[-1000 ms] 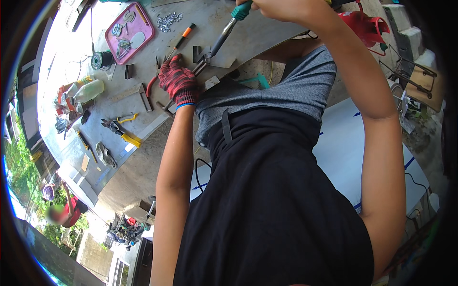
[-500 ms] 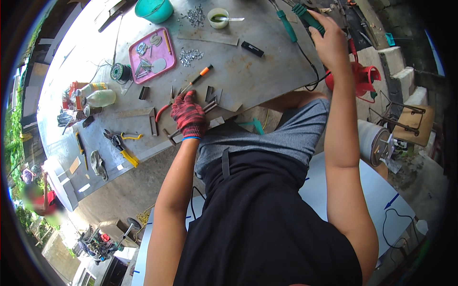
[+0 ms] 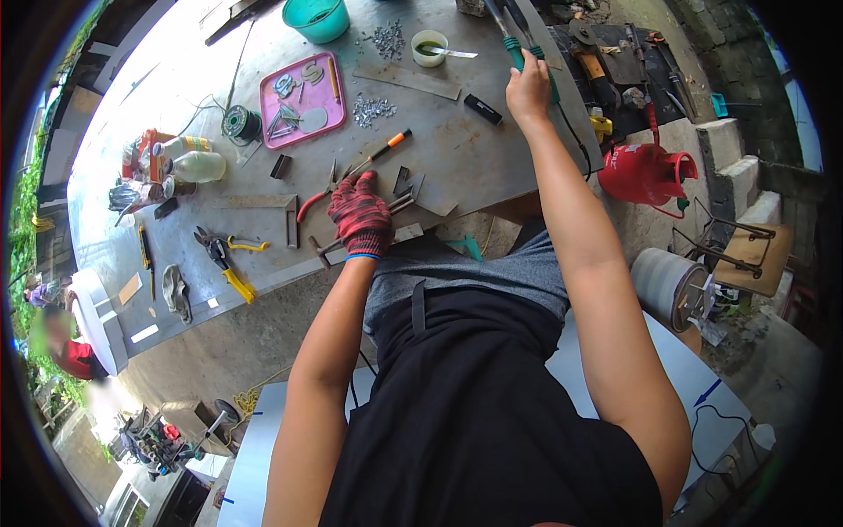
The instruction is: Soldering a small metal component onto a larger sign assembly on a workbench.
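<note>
My left hand (image 3: 360,215), in a red and black glove, lies on the metal table over a T-shaped metal bar (image 3: 327,253), its fingers stretched forward and slightly bent. By its fingertips are red-handled pliers (image 3: 314,204) and a slim tool with an orange and black handle (image 3: 386,145). Metal strips (image 3: 437,195) lie to its right. My bare right hand (image 3: 529,95) is closed around a green-handled soldering iron (image 3: 513,51) at the far right of the table. A second green handle (image 3: 551,86) with a black cord lies right beside that hand.
A pink tray (image 3: 263,110) holds small metal parts. Nearby are piles of metal bits (image 3: 373,110), a cup of green paste (image 3: 430,54), a teal bowl (image 3: 316,26), a solder spool (image 3: 239,125), bottles (image 3: 195,167) and yellow-handled snips (image 3: 230,263). A red gas cylinder (image 3: 639,174) stands right of the table.
My right hand has moved left, from the thicker green handle to the other one beside it. My gloved left hand keeps its place on the table. The whole view has shifted slightly.
</note>
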Action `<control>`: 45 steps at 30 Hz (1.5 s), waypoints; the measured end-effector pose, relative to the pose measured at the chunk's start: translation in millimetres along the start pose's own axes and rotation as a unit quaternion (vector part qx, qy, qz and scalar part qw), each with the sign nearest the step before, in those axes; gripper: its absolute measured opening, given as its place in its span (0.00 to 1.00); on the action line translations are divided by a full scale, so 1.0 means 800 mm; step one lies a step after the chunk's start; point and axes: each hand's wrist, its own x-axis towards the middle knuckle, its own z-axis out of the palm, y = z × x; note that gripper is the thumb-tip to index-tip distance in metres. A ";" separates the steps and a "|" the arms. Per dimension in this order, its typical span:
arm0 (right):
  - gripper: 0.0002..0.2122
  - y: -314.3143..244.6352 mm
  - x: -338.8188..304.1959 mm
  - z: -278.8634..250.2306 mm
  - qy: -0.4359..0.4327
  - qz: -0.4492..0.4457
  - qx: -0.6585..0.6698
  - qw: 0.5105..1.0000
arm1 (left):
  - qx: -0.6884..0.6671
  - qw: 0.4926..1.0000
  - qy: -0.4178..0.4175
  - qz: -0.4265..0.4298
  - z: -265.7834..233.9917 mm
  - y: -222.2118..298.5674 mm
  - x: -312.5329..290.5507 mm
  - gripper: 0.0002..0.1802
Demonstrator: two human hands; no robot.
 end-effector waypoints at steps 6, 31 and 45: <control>0.19 0.013 0.001 0.039 0.013 -0.012 0.007 1.000 | 0.005 1.000 0.015 0.009 -0.014 0.004 0.001 0.28; 0.14 -0.098 -0.285 -0.087 -0.189 -0.221 0.077 0.954 | -0.009 1.000 0.023 -0.002 -0.002 0.004 0.003 0.24; 0.09 -0.100 -0.309 -0.051 -0.156 -0.234 0.028 0.959 | 0.021 0.999 0.034 -0.003 -0.004 0.008 0.000 0.23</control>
